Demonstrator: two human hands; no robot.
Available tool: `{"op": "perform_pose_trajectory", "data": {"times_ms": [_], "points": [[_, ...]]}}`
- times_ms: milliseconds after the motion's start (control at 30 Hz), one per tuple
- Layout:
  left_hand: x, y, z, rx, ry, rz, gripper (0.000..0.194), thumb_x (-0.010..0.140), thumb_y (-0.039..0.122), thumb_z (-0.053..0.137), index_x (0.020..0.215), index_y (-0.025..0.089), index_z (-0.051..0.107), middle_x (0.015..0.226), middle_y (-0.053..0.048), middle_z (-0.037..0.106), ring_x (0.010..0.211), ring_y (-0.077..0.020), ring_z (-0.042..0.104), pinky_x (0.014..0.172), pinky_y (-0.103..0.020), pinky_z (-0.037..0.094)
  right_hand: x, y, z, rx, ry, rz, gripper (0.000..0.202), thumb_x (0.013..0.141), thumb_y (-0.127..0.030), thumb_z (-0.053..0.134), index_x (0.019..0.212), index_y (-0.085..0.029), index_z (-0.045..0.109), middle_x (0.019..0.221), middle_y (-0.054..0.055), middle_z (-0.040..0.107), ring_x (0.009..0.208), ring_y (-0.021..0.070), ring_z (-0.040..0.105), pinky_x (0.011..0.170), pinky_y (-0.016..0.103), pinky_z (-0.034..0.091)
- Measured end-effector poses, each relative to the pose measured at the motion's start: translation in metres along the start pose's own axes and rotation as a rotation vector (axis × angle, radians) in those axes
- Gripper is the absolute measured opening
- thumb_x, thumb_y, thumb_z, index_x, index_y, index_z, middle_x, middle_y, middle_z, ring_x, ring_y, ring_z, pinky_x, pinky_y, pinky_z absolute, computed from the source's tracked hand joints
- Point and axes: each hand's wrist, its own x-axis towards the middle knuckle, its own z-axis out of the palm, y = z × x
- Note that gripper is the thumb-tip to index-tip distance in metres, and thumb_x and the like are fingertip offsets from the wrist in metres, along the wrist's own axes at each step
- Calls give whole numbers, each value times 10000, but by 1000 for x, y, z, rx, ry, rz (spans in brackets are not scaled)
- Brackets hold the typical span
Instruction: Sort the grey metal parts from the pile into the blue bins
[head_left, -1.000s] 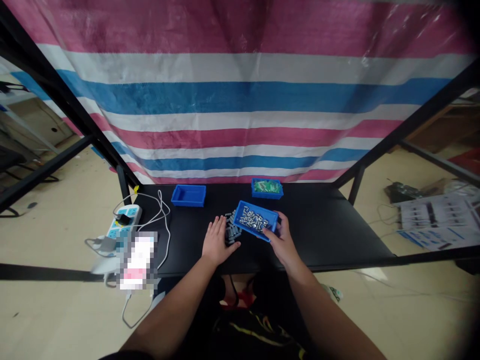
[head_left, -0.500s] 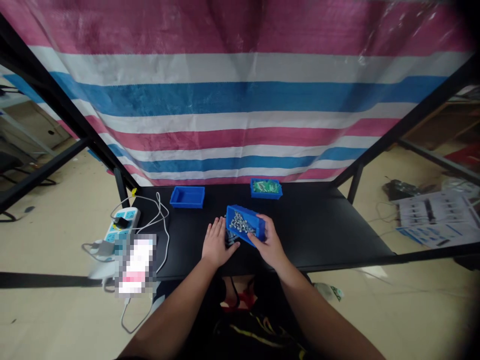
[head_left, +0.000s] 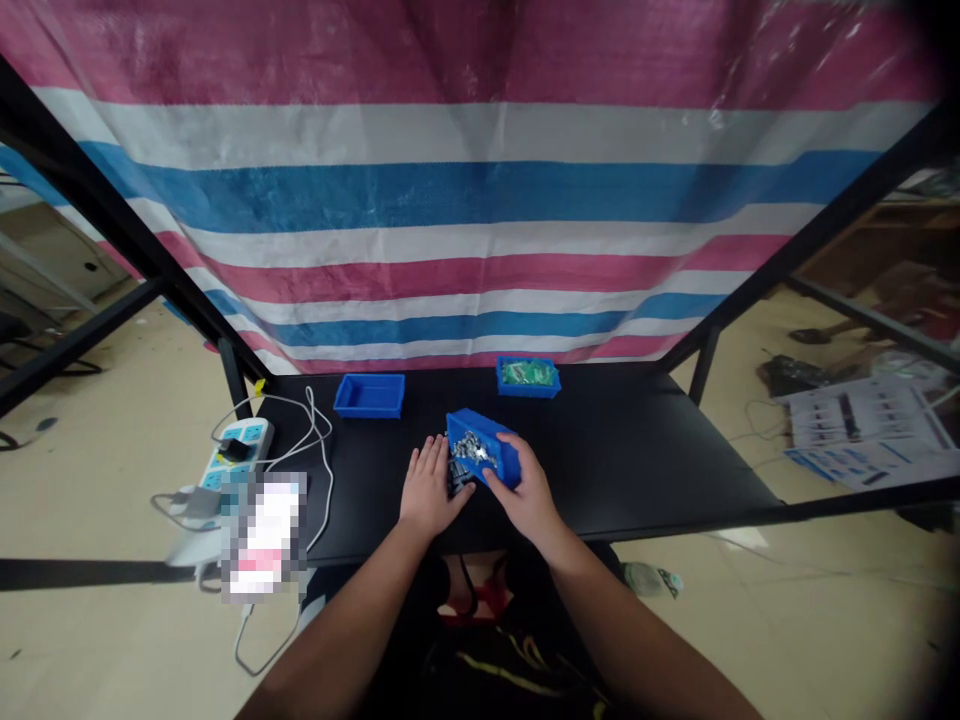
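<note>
My right hand (head_left: pixel 526 490) grips a small blue plastic bin (head_left: pixel 504 447) by its right end and holds it tilted to the left. Silvery metal fasteners (head_left: pixel 471 450), which look like small bolts or screws, lie at the bin's low side. Beneath that edge, more metal pieces (head_left: pixel 458 478) rest on the black table. Beside them on the left, my left hand (head_left: pixel 429 488) lies open on the tabletop, fingers stretched out and thumb pointing toward the bin.
An empty blue bin (head_left: pixel 370 411) stands at the back left. Another blue bin (head_left: pixel 529 391) at the back holds green packets (head_left: pixel 529 373). A power strip (head_left: pixel 238 455), white cables (head_left: pixel 328 470) and a blurred phone (head_left: pixel 264 535) occupy the left side. Behind the black table (head_left: pixel 637 460) hangs a striped sheet (head_left: pixel 465 200).
The bin in my right hand has tipped further to the left, and its fasteners have shifted toward the low side. My left hand stays flat beside it. The whole view has drifted slightly.
</note>
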Motion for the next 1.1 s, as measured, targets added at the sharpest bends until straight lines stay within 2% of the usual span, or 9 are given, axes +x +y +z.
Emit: {"op": "perform_pose_trajectory", "data": {"times_ms": [167,300,667,1100], "points": [[-1,0,0,12,-6,3,867,907,624,523,1585,141,279,1644,-141,299,1544,-322,214,1260,-538,175,0,-3,-1,51,18,12,461,803,-297,736,1253,-306,638,1330,78,612,1284,333,549,1150,543,389],[0,-1,2,18,-1,8,811,918,617,511,1568,167,329,1649,-129,293,1546,-321,209,1260,-544,171,0,-1,-2,16,-2,-13,457,844,-284,699,1291,-321,609,1420,76,555,1331,328,518,1162,550,378],[-1,-1,2,26,11,11,871,917,617,512,1588,121,262,1640,-151,307,1542,-321,222,1256,-549,188,2,5,-3,-154,28,-163,442,886,-247,665,1318,-271,570,1415,113,553,1297,298,563,1100,518,473],[1,0,2,15,22,14,836,909,589,540,1569,130,311,1635,-146,320,1536,-320,240,1254,-553,194,6,0,-6,-283,-18,-239,412,908,-211,636,1309,-297,589,1448,98,529,1310,287,564,1093,487,503]]}}
